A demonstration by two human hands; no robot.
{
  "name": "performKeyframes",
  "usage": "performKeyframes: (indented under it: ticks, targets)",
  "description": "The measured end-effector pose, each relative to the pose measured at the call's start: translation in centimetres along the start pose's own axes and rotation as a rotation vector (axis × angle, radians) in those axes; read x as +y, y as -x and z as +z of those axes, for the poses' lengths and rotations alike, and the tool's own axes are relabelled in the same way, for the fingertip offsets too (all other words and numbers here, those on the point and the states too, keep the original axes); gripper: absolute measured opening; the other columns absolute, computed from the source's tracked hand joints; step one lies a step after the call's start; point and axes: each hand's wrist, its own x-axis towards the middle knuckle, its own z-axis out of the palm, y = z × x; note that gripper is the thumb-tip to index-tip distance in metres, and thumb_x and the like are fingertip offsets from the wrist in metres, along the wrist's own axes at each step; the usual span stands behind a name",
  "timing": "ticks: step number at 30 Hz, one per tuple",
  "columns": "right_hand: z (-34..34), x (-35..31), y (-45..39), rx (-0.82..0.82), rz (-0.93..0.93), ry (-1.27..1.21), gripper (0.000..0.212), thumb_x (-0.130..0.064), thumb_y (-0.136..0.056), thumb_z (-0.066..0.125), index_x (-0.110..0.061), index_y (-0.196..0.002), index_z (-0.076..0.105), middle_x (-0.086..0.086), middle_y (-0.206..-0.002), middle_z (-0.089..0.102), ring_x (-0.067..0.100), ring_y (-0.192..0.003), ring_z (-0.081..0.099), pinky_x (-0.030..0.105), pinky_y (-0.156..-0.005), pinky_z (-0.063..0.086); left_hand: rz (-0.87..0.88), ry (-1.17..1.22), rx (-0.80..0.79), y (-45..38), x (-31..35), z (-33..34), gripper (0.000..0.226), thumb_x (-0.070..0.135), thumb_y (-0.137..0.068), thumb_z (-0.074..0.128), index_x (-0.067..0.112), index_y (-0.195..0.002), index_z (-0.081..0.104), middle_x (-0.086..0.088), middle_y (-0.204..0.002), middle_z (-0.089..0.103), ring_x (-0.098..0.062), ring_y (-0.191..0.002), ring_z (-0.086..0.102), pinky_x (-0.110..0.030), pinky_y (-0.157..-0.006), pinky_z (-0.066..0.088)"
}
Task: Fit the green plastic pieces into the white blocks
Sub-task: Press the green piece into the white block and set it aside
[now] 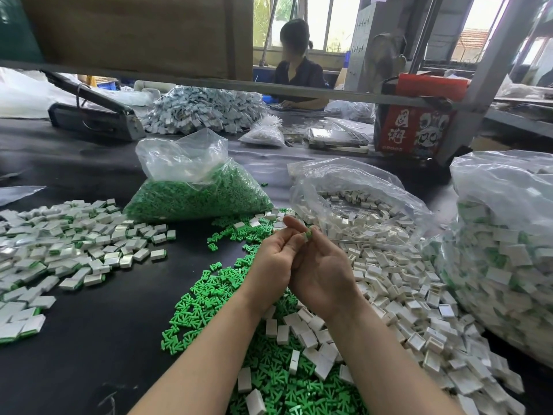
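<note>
Stock nearest the forearms: loose green plastic pieces [209, 298] are heaped on the dark bench [89, 339] below and between the wrists, mixed on the right-hand side with empty white blocks [398, 298]. Both are judged light, rigid moulded parts, smooth and liable to slip or scatter if knocked; no fragility is apparent. A block is best taken by its flat side faces with the open end left clear, and a green piece by its plain end, so that the pronged end can be pushed home. Above the heap, the left hand [276, 256] and right hand [321, 266] are held close together, touching at the palms, fingers curled; a small green-and-white part [308, 234] is pinched at the right fingertips, with the left fingertips met against it. Whether the piece is fully seated cannot be told. Left of the hands, finished blocks [74, 244] showing green edges are spread out. Beyond the fingertips, an open bag of green pieces [194, 196] stands; beyond and right, a bag of white blocks [359, 211]; far right, a bag of finished parts [502, 259].
</note>
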Motion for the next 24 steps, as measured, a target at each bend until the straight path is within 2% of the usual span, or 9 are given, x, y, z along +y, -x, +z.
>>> performKeyframes:
  ticks: [4, 8, 12, 15, 17, 20, 22, 24]
  targets:
    - [0.0, 0.1, 0.1, -0.003, -0.015, -0.009, 0.044, -0.035, -0.101, 0.033, -0.010, -0.107, 0.069, 0.012, -0.116, 0.062, 0.030, -0.135, 0.045, 0.046, -0.116, 0.030, 0.006, 0.026, -0.004, 0.0, 0.0, 0.1, 0.041, 0.006, -0.101, 0.044, 0.028, -0.090, 0.076, 0.005, -0.087, 0.075, -0.005, -0.087, 0.070, -0.013, -0.075, 0.052]
    - [0.3, -0.1, 0.3, -0.006, -0.031, -0.017, 0.032, -0.032, -0.096, 0.041, -0.011, -0.104, 0.065, 0.008, -0.105, 0.063, 0.026, -0.117, 0.054, 0.042, -0.102, 0.044, 0.017, 0.010, 0.014, 0.0, 0.0, 0.1, 0.033, 0.006, -0.100, 0.046, 0.023, -0.093, 0.073, 0.005, -0.087, 0.074, -0.004, -0.088, 0.069, -0.014, -0.075, 0.052]
    - [0.5, 0.2, 0.3, 0.038, -0.045, -0.024, 0.026, -0.024, -0.100, 0.041, -0.010, -0.101, 0.063, 0.010, -0.103, 0.060, 0.028, -0.122, 0.048, 0.046, -0.114, 0.032, 0.023, -0.040, 0.023, 0.1, -0.1, 0.1, 0.030, 0.006, -0.100, 0.048, 0.022, -0.092, 0.072, 0.004, -0.089, 0.074, -0.006, -0.090, 0.069, -0.015, -0.077, 0.051]
    - [0.5, 0.4, 0.3, 0.051, -0.042, -0.022, 0.031, -0.026, -0.100, 0.042, -0.009, -0.109, 0.065, 0.012, -0.113, 0.060, 0.030, -0.130, 0.048, 0.048, -0.116, 0.030, 0.020, -0.055, 0.028, 0.2, 0.0, 0.3, 0.026, 0.008, -0.102, 0.047, 0.019, -0.095, 0.070, 0.005, -0.088, 0.075, -0.004, -0.088, 0.069, -0.013, -0.074, 0.050]
    - [0.4, 0.4, 0.3, 0.034, -0.034, -0.029, 0.038, -0.031, -0.100, 0.040, -0.009, -0.116, 0.066, 0.013, -0.120, 0.059, 0.030, -0.133, 0.047, 0.047, -0.116, 0.030, 0.028, -0.049, 0.015, 0.3, 0.3, 0.4, 0.025, 0.008, -0.102, 0.047, 0.015, -0.090, 0.068, 0.009, -0.077, 0.073, 0.000, -0.077, 0.068, -0.010, -0.067, 0.049]
    - [0.4, 0.3, 0.1, 0.017, -0.030, -0.022, 0.044, -0.034, -0.101, 0.035, -0.011, -0.115, 0.070, 0.014, -0.111, 0.059, 0.029, -0.122, 0.049, 0.044, -0.117, 0.027, 0.050, -0.050, 0.003, 0.5, 0.8, 0.5, 0.030, 0.007, -0.102, 0.044, 0.016, -0.079, 0.061, 0.016, -0.060, 0.063, 0.006, -0.057, 0.059, -0.006, -0.055, 0.043]
    - [0.5, 0.2, 0.0, 0.016, -0.028, -0.007, 0.043, -0.033, -0.097, 0.038, -0.011, -0.117, 0.070, 0.016, -0.106, 0.055, 0.029, -0.118, 0.043, 0.046, -0.120, 0.020, 0.050, -0.043, 0.000, 0.5, 0.9, 0.5, 0.029, 0.008, -0.103, 0.044, 0.016, -0.079, 0.060, 0.016, -0.058, 0.062, 0.006, -0.055, 0.057, -0.006, -0.054, 0.042]
    - [0.3, 0.1, -0.1, 0.001, -0.029, 0.000, 0.043, -0.033, -0.095, 0.040, -0.011, -0.118, 0.069, 0.017, -0.112, 0.056, 0.030, -0.121, 0.047, 0.046, -0.117, 0.027, 0.044, -0.039, -0.001, 0.5, 0.9, 0.5, 0.029, 0.008, -0.102, 0.045, 0.016, -0.078, 0.060, 0.016, -0.058, 0.061, 0.005, -0.056, 0.057, -0.007, -0.055, 0.043]
